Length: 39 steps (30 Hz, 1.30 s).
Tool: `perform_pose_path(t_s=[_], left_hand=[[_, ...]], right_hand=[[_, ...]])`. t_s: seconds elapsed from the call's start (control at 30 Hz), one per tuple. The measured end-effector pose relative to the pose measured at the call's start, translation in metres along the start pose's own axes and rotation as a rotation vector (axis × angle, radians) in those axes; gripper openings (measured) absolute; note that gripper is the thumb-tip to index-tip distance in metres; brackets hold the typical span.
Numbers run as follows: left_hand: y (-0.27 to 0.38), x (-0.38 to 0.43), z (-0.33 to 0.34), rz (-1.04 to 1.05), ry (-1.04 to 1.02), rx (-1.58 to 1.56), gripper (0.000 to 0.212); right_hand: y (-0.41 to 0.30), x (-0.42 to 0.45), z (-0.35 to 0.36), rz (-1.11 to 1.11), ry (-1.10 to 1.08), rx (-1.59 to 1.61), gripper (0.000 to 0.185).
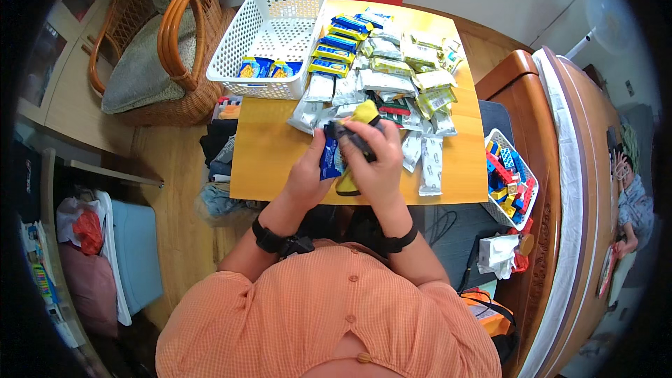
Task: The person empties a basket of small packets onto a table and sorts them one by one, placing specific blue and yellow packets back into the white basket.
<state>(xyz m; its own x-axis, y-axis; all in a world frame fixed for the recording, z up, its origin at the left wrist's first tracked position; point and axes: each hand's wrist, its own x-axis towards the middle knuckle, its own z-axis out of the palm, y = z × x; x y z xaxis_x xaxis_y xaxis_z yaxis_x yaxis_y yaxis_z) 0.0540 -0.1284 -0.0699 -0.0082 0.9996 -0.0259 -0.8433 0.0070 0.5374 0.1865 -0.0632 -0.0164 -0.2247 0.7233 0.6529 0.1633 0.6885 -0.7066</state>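
Note:
Above the near half of the yellow wooden table (278, 168), my left hand (307, 176) grips a blue snack packet (331, 155). My right hand (375, 155) holds a yellow and dark grey cloth (363, 113) against that packet; part of the cloth hangs below the fingers. Beyond my hands lie rows of blue and yellow packets (332, 53), silver packets (388, 82) and green-and-white packets (437, 100). At the table's far left, a white perforated plastic basket (304, 87) holds two blue and yellow packets (255, 67).
A rattan armchair (184, 81) stands left of the table. To the right, a white basket (489, 209) of toy building blocks sits beside a wooden bed frame (541, 168). A person (635, 205) lies at the far right. Folded clothes (218, 155) are by the table's left edge.

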Motion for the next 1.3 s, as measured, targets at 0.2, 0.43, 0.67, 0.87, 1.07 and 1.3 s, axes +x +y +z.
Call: perform_pose_path(t_s=[0.2,0.43,0.67,0.87,1.07,1.3], left_hand=[[0.004,0.002,0.027,0.070,-0.052,0.050,0.060],[0.017,0.012,0.013,0.086,-0.098,-0.163,0.073],[0.027,0.008,0.021,0.178,0.205,0.128,0.044],[0.018,0.001,0.032,-0.014,0.113,0.083,0.038],[0.011,0.016,0.020,0.166,0.232,0.220,0.043],[0.024,0.002,0.015,0.035,0.107,0.297,0.046]], right_hand=[[0.015,-0.009,-0.008,0.150,0.032,-0.050,0.029],[-0.014,-0.028,0.002,0.010,-0.212,0.006,0.038],[0.002,-0.024,-0.009,0.032,-0.140,0.022,0.035],[0.004,-0.012,-0.022,0.292,0.013,0.284,0.031],[-0.002,-0.029,-0.021,0.157,-0.185,0.360,0.035],[-0.011,-0.025,-0.017,-0.002,-0.281,0.275,0.040]])
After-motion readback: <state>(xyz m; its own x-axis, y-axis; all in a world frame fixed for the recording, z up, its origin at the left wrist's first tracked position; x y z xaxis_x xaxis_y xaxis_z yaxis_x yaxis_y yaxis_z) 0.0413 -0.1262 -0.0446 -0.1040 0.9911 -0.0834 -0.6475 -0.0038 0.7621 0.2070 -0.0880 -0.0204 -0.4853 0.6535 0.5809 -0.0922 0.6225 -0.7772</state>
